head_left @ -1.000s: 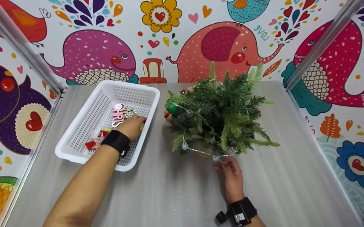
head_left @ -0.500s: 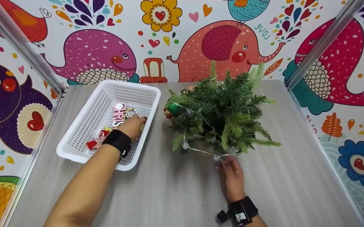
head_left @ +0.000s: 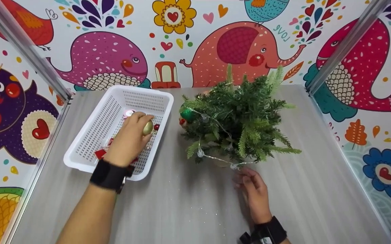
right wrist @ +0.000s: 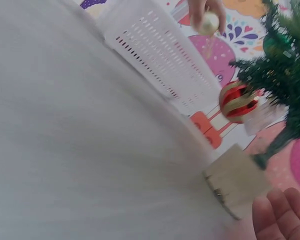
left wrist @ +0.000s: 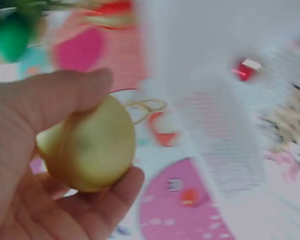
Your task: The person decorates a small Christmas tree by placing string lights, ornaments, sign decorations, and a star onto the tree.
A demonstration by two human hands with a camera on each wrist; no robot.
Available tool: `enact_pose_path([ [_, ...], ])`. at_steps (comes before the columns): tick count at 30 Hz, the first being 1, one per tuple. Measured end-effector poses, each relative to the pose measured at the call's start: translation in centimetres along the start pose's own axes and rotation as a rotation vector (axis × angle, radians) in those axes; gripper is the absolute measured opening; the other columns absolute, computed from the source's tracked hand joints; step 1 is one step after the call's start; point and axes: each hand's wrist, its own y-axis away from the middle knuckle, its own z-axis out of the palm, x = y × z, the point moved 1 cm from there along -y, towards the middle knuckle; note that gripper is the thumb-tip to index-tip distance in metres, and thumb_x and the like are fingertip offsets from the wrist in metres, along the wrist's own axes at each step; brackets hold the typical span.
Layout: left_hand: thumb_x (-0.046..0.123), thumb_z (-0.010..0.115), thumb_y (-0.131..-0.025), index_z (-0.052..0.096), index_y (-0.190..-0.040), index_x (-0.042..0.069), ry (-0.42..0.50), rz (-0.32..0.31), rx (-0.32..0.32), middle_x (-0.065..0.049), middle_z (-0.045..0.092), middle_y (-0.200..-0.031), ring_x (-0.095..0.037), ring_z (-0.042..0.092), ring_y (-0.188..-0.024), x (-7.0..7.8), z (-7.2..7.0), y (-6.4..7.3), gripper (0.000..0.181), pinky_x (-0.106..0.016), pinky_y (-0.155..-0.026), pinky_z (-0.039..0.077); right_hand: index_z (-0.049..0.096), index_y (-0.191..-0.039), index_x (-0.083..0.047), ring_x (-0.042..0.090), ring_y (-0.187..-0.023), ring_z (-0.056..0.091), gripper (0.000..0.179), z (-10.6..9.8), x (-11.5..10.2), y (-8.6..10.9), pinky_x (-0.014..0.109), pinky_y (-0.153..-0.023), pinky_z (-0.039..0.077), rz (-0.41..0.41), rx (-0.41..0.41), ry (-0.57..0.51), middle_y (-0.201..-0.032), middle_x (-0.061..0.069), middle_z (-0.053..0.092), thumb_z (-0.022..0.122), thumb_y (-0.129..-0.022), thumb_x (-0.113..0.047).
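At the far left, a dark purple bird (head_left: 5,101) is drawn on the side wall. Next comes the white basket (head_left: 107,105), which sits on the gray worktop (head_left: 181,206) and has lots of little holes in its sides. A red piece (head_left: 100,154) lies inside it, and a pink and white piece (head_left: 128,113) peeks out past your fingers. You wear a black band (head_left: 109,175) on that wrist.

Your left grip (head_left: 131,137) is over the basket, and it holds the gold ball (head_left: 148,127). Your thumb is on one side of the ball and your fingers are on the other. A small red ball (head_left: 156,127) is just to the right of it, inside the basket.

Then you get to the green tree (head_left: 239,115), well apart from your gold ball. A shiny green ball (head_left: 186,114) is on its left side, and a red and gold striped ball (right wrist: 238,102) hangs near it. A string of lights (head_left: 200,153) with clear beads runs across the front branches. The tree stands in a pale pot (right wrist: 238,177).

Your right grip (head_left: 257,195) is in front of the tree, near the end of the lights. It is loose, with the fingers softly bent. I cannot tell if your fingertips touch the lights. A second black band (head_left: 269,232) is on this wrist.
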Motion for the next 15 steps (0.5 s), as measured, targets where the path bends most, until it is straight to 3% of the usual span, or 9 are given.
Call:
enact_pose_path([
  [4,0.006,0.084,-0.085,0.062,-0.139,0.005,0.067,0.093,0.153,-0.016,0.058,-0.14,-0.035,0.058,-0.128,3.7,-1.4,4.1,0.058,-0.05,-0.109,0.052,0.052,-0.136,0.01,0.018,-0.112,0.068,0.035,0.0,-1.8,0.8,0.034,-0.087,0.061,-0.007,0.0,0.052,-0.125,0.007,0.068,0.05,-0.11,-0.014],
  [9,0.006,0.088,-0.076,0.062,-0.134,0.003,0.232,0.313,0.281,-0.017,0.062,-0.135,-0.034,0.066,-0.119,7.9,-1.8,8.2,0.064,-0.039,-0.097,0.06,0.05,-0.138,0.01,0.015,-0.116,0.065,0.035,0.5,-4.9,2.5,0.03,-0.09,0.059,-0.055,-0.065,0.087,-0.128,0.005,0.067,0.048,-0.11,-0.011],
  [13,0.008,0.087,-0.076,0.061,-0.132,0.002,0.423,0.451,0.268,-0.018,0.062,-0.134,-0.032,0.066,-0.116,11.1,-1.1,9.3,0.063,-0.032,-0.093,0.061,0.05,-0.137,0.012,0.016,-0.117,0.066,0.032,1.5,-7.7,4.2,0.029,-0.09,0.059,-0.204,-0.158,0.074,-0.129,0.003,0.066,0.044,-0.108,-0.001],
  [15,0.009,0.086,-0.078,0.06,-0.133,0.003,0.531,0.485,0.216,-0.018,0.061,-0.135,-0.03,0.066,-0.118,12.3,-0.4,9.5,0.062,-0.031,-0.093,0.061,0.051,-0.136,0.013,0.016,-0.116,0.066,0.032,2.2,-8.9,4.9,0.029,-0.09,0.059,-0.296,-0.218,0.057,-0.13,0.005,0.065,0.042,-0.106,0.006],
])
